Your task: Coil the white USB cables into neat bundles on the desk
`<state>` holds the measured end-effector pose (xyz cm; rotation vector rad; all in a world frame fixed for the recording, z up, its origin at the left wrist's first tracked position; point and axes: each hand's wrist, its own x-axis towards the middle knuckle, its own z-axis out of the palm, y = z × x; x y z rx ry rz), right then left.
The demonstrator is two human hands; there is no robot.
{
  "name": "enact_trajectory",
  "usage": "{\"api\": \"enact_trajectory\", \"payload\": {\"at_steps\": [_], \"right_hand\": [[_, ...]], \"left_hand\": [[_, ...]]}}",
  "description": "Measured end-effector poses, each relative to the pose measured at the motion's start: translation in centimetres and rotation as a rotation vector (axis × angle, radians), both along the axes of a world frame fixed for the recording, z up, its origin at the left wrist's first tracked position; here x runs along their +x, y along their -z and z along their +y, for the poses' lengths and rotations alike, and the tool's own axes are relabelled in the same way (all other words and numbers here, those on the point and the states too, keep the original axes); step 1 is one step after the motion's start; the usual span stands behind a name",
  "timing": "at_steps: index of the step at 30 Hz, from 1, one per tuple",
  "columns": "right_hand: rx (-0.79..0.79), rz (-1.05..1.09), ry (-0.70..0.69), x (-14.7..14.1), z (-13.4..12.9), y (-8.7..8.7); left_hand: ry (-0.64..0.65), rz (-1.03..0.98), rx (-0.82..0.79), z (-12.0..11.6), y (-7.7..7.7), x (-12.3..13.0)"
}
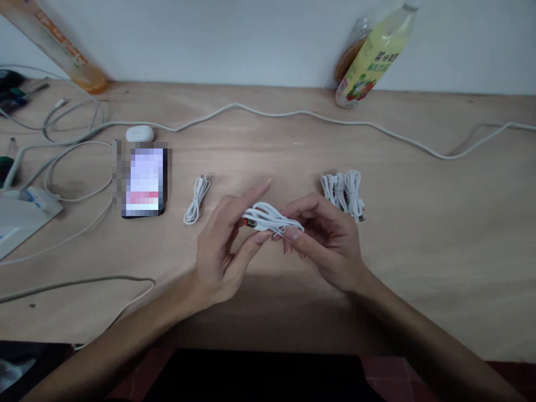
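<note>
Between my hands, above the table, is a coiled white USB cable (268,216) with a thin tie around its middle. Its USB plug, orange inside, points to the left. My left hand (220,243) supports the plug end, thumb tip below it and index finger stretched out above; its other fingers are partly hidden. Thumb and fingers of my right hand (330,240) pinch the coil's right end near the tie. Left of my hands lies another bundled white cable (196,200). Behind my right hand several bundled white cables (343,190) lie side by side.
A phone (144,181) and a white earbud case (139,133) lie at left, near a power strip (29,218) with trailing cords. A long white cord (268,114) crosses the back. An orange bottle (86,70) and a yellow drink bottle (372,61) stand by the wall.
</note>
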<state>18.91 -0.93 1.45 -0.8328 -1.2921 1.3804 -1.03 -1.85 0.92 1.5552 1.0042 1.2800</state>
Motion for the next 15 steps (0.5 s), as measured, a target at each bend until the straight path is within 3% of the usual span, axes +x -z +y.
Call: {"api": "enact_trajectory", "payload": {"at_steps": [9, 15], "right_hand": [[0.025, 0.016, -0.005, 0.1, -0.1, 0.2], [0.007, 0.000, 0.017, 0.2, 0.1, 0.4]], "left_hand": [[-0.004, 0.091, 0.343, 0.9, 1.1, 0.3], [0.029, 0.093, 0.446, 1.3, 1.1, 0.2]]}}
